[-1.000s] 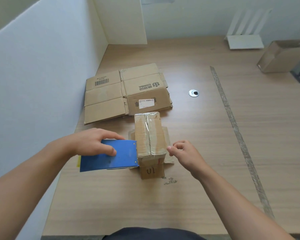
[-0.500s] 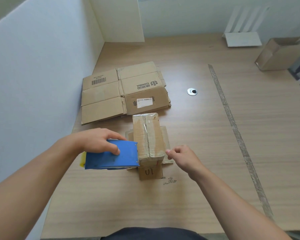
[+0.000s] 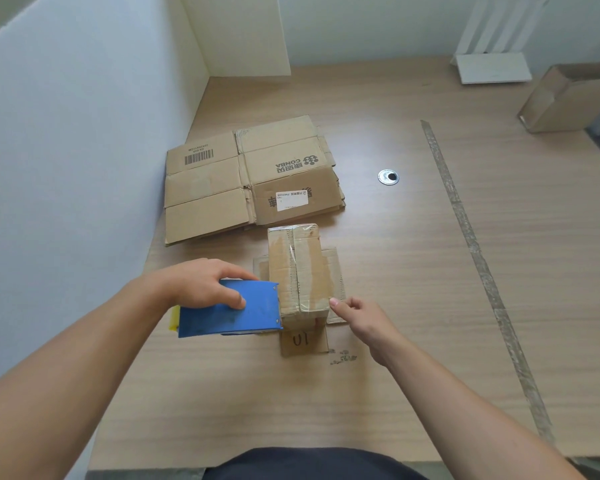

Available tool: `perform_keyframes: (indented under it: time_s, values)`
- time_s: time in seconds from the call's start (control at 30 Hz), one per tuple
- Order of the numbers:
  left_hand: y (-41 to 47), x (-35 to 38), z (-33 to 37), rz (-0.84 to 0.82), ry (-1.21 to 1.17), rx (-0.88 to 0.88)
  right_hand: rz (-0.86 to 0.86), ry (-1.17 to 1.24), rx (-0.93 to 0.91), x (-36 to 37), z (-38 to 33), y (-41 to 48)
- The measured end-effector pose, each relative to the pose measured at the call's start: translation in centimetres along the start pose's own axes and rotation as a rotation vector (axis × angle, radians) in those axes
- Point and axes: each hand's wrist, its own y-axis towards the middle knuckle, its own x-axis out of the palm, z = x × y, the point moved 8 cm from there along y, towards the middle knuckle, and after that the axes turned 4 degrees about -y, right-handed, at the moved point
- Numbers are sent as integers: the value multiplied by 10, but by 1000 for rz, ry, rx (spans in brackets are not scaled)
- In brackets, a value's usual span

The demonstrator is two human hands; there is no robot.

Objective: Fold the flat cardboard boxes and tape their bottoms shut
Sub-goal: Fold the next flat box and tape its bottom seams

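A white partition wall (image 3: pixel 66 168) closes off the left edge of the wooden table (image 3: pixel 395 393), and the left hand (image 3: pixel 201 285) reaches in beside it, fingers curled over the top of a blue tape dispenser (image 3: pixel 229 313) and gripping it, with the dispenser's front end pressed against the left side of the folded box (image 3: pixel 297 271). Beyond it, tucked against the wall, lies a stack of flat cardboard boxes (image 3: pixel 243 181); its top sheet carries a printed barcode (image 3: pixel 199 156), the brand CONBA (image 3: pixel 293 164) printed upside down beside a logo, and a white sticker (image 3: pixel 291 201) whose small print is too fine to read. The folded box stands in the middle of the near table, bottom up, with clear tape running along its centre seam and its lower flaps splayed flat on the wood; the near flap (image 3: pixel 303 341) bears a handwritten 1 and 0. The right hand (image 3: pixel 364 317) holds nothing: its forefinger is stretched out with the tip touching the box's near right corner, the other fingers loosely curled. Farther right the tabletop lies bare around a round metal grommet (image 3: pixel 388 177), then a worn strip of tape (image 3: pixel 478 265) runs front to back. A white stand (image 3: pixel 492 67) and an open cardboard box (image 3: pixel 568 98) sit at the far right edge.
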Motion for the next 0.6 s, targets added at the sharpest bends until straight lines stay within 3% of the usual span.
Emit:
perform_keyframes:
  time_s: [0.1, 0.37, 0.6]
  values:
    - [1, 1, -1, 4, 11, -4, 36, -62, -57, 0, -5, -4]
    - [0, 2, 0, 25, 30, 4, -38, 41, -54, 7, -5, -12]
    - [1, 1, 0, 29, 56, -13, 131, 6, -104, 11, -4, -8]
